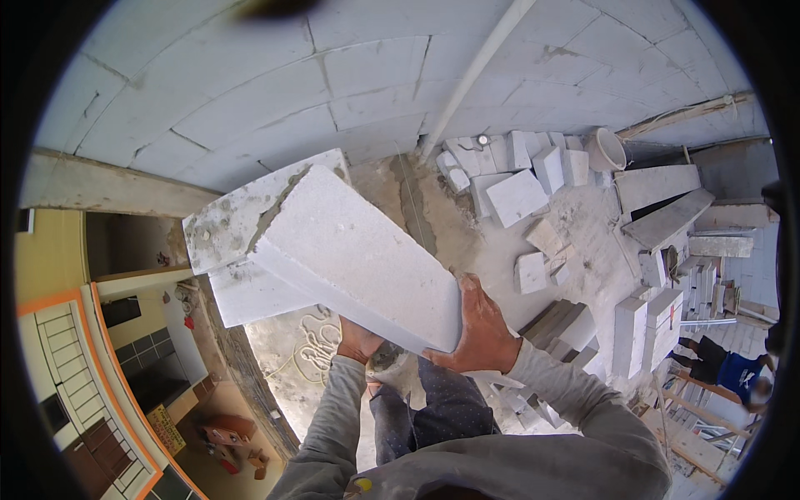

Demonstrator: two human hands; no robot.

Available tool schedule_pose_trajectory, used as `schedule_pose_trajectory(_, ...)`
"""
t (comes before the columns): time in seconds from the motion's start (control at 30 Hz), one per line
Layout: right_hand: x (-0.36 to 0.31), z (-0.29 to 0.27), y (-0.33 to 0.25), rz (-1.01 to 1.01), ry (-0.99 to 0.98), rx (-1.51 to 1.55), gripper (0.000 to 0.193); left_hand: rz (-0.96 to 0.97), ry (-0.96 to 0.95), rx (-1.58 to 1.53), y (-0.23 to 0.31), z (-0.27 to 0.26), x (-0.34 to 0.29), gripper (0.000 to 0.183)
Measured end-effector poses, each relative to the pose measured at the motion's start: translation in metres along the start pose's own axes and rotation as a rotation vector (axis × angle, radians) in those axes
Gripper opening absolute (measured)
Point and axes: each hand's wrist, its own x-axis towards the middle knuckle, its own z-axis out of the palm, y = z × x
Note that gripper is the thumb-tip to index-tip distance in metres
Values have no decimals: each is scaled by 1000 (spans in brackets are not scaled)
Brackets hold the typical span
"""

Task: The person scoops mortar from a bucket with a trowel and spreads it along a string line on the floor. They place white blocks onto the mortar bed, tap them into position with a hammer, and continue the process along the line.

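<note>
A long white lightweight concrete block (358, 254) slants across the middle, with grey mortar along its far left end. My right hand (479, 329) grips its near right end, thumb along the end and fingers curled beneath. Under the lower left edge, my left hand (358, 340) supports the block; most of its fingers are hidden. The block's far end overlaps laid blocks (225, 225) smeared with mortar. Whether it rests on them I cannot tell. Below the block, near my legs, a coil of pale rope (315, 354) lies on the floor.
White block wall (250, 92) rises ahead, with a slanting pole (475, 75) against it. Loose blocks (517, 198) and a bucket (606, 150) are at right. More blocks (646, 329) stand nearer. A person in blue (737, 375) is far right. At left, an edge (242, 358) drops to a lower level.
</note>
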Motion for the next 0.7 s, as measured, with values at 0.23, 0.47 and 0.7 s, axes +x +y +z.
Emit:
schedule_pose_trajectory(0.23, -1, -12, 85, 387, -48, -133, 131, -308, 287, 157, -75, 19, 126, 68)
schedule_pose_trajectory(0.47, 36, 45, 190, 611, 43, -197, 130, 656, 521, 1881, 6, -30, 174, 54)
schedule_pose_trajectory(0.7, 94, 127, 308, 796, 20, -219, 133, 721, 1033, 2101, 58, -110, 195, 71)
